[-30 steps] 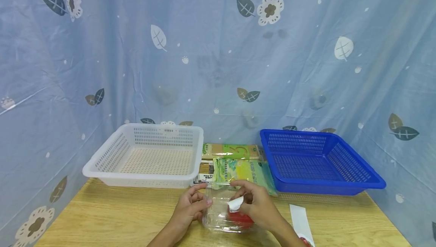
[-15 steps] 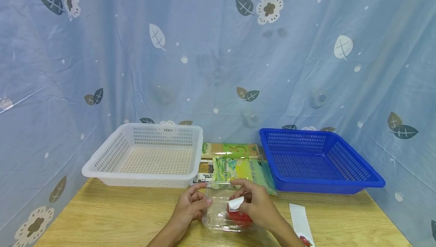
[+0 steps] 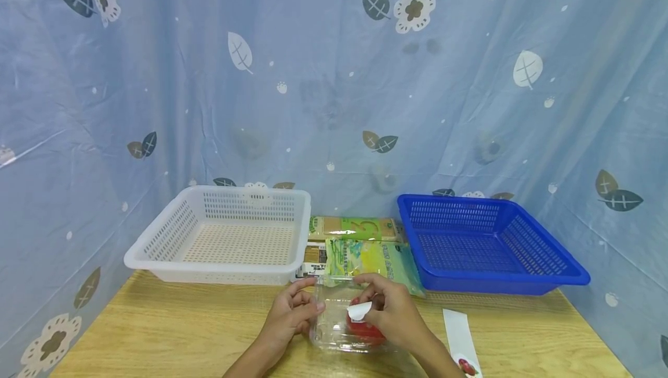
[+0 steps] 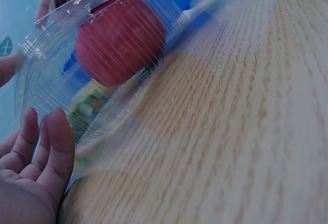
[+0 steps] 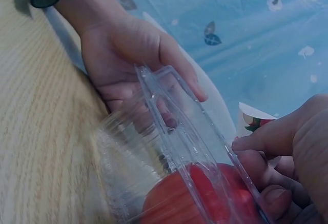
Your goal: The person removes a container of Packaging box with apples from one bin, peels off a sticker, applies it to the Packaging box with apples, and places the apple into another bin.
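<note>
A clear plastic clamshell box (image 3: 334, 323) stands on the table's front part. Inside it is a round red fruit (image 4: 122, 42), seen through the ribbed wall; its exact kind is hard to tell. My left hand (image 3: 290, 315) holds the box's left edge, with the thumb on the lid side and the fingers (image 4: 59, 137) against the underside. On the right, my right hand (image 3: 392, 311) pinches a white sticker label (image 3: 359, 312) over the lid. The label is curled up and carries a printed red fruit picture on its face, seen in the right wrist view.
Behind the box lie a yellow-green packet (image 3: 373, 259) and a brown-green packet (image 3: 360, 227). A white basket (image 3: 219, 276) stands at the left, a blue basket (image 3: 501, 285) at the right. A white paper strip (image 3: 460, 334) lies on the table (image 3: 182, 331) by the right forearm.
Both hands keep nearly the same place on the box. The curled end of the label lies slightly flatter. The head view has tilted a little.
</note>
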Tool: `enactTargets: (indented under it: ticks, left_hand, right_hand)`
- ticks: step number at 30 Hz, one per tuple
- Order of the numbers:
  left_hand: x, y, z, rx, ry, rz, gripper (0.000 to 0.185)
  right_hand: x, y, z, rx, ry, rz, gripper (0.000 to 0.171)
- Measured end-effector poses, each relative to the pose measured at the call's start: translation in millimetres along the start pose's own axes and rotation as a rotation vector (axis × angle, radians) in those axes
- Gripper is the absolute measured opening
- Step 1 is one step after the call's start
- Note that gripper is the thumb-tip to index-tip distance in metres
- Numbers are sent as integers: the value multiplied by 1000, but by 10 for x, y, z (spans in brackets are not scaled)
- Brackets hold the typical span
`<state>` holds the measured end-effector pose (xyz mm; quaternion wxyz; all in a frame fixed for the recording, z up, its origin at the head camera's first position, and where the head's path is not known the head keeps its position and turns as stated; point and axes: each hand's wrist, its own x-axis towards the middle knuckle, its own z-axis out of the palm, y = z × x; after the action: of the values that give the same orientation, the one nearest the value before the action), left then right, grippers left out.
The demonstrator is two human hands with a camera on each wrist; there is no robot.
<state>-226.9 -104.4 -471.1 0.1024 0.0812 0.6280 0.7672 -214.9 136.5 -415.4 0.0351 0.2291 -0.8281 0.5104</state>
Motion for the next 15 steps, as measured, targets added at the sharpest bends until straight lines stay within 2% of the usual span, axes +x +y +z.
enactTargets:
  ticks: [7,15]
  left_hand:
    - [-4,8,0,1,-3,3,73]
    - [-7,19,3,-3,0,0,72]
  right_hand:
    - [-9,-28,30,-90,32,-36,56]
    - [-3,-21,43,-163,13,-63,45]
